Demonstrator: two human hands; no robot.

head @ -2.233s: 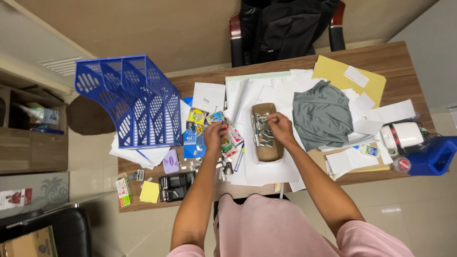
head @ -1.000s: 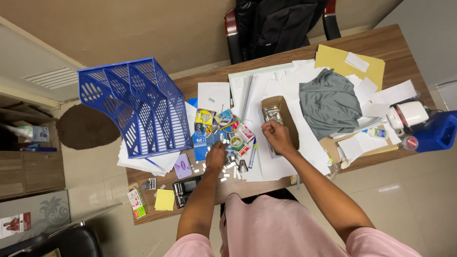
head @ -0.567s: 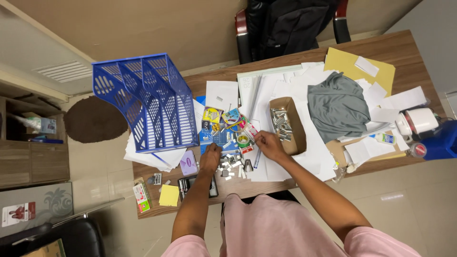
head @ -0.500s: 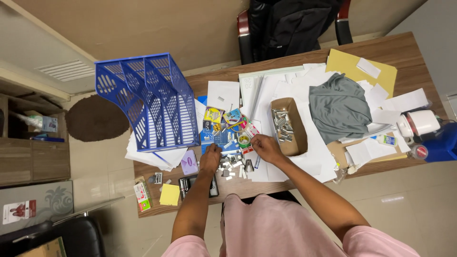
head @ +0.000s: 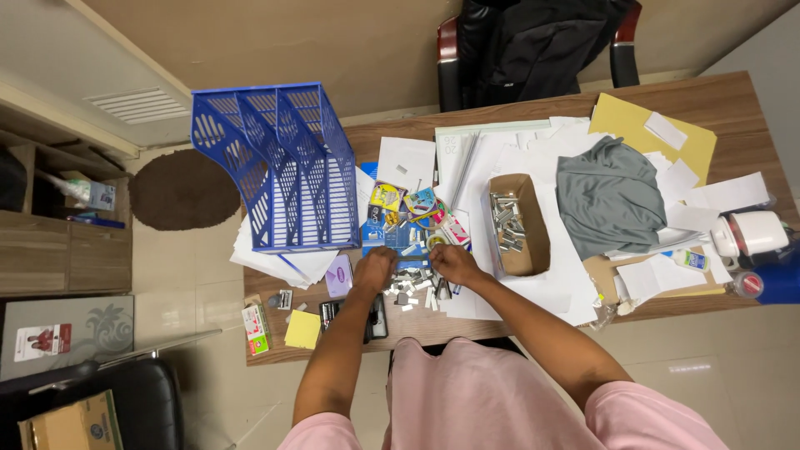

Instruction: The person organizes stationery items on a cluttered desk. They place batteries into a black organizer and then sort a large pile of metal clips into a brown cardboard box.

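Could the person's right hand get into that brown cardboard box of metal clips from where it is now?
Probably yes. The right hand is over the loose clips near the desk's front edge, and the cardboard box lies just to its right with its top open. Only flat white papers lie between them, nothing standing.

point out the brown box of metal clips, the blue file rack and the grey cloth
brown box (head: 537, 247): head view, on its right cardboard wall.
blue file rack (head: 283, 167): head view, on a middle lattice divider.
grey cloth (head: 608, 196): head view, on the middle of the crumpled fabric.
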